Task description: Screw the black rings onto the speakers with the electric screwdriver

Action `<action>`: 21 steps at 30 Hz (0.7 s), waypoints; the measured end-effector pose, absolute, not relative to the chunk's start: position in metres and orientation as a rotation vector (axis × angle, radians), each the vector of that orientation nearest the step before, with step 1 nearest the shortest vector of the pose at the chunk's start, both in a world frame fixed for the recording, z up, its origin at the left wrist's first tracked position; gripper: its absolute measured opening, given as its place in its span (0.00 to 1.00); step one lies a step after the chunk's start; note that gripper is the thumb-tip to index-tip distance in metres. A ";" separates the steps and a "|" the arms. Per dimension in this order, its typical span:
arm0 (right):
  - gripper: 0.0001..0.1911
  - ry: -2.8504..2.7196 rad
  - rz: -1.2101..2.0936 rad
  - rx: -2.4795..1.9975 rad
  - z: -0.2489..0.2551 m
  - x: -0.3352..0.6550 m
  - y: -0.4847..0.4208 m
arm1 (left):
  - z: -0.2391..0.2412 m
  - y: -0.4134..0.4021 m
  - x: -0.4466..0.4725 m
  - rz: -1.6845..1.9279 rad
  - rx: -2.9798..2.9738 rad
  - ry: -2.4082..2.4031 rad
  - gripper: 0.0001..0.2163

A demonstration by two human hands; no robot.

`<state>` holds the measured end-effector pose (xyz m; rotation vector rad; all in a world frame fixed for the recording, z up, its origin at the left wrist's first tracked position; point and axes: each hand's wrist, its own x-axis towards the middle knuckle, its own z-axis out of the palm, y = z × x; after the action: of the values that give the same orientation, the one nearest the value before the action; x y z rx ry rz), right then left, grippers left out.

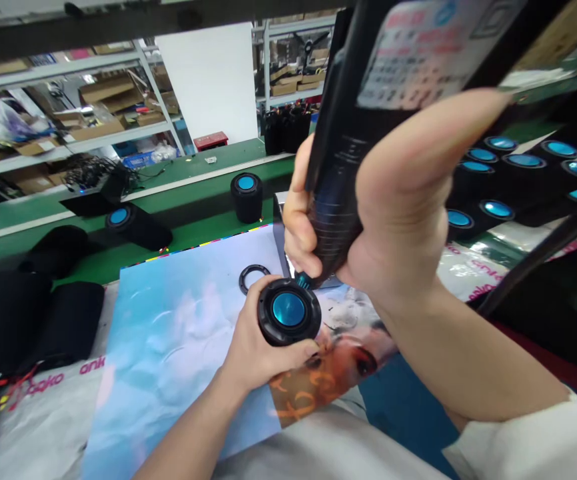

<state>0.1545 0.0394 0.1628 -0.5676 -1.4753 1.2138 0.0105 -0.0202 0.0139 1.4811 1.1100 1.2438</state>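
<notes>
My left hand [248, 350] is wrapped round a black cylindrical speaker [288, 310], whose round end with a shiny blue disc faces up toward me. A black electric screwdriver [338, 167] with a label on its body is gripped in my right hand [403, 200]. It points downward, its tip at the upper right of the speaker's black rim; whether a screw is under it I cannot make out. Just behind the speaker, a loose black ring [243, 280] lies on a printed poster sheet [163, 347].
Two black speakers with blue ends, one upright [246, 203] and one lying [141, 227], are on the green bench [193, 220]. Several more speakers [498, 210] stand at right. Black sleeves [68, 323] lie at left. A dark cable [543, 247] crosses the right side. Shelves [83, 63] stand behind.
</notes>
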 end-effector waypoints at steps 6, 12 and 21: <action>0.31 -1.165 0.979 -0.398 0.144 0.180 0.057 | 0.014 -0.020 0.007 1.199 1.417 1.116 0.46; 0.30 -1.140 0.874 -0.500 0.084 0.192 0.091 | 0.011 -0.020 0.006 1.208 1.392 1.072 0.45; 0.33 -1.095 1.069 -0.550 0.100 0.197 0.078 | 0.008 -0.017 0.005 1.186 1.304 1.040 0.50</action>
<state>0.1967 0.0780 0.1002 -0.5504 -1.0947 1.0687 0.0047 -0.0172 0.0077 1.3035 1.0401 1.1860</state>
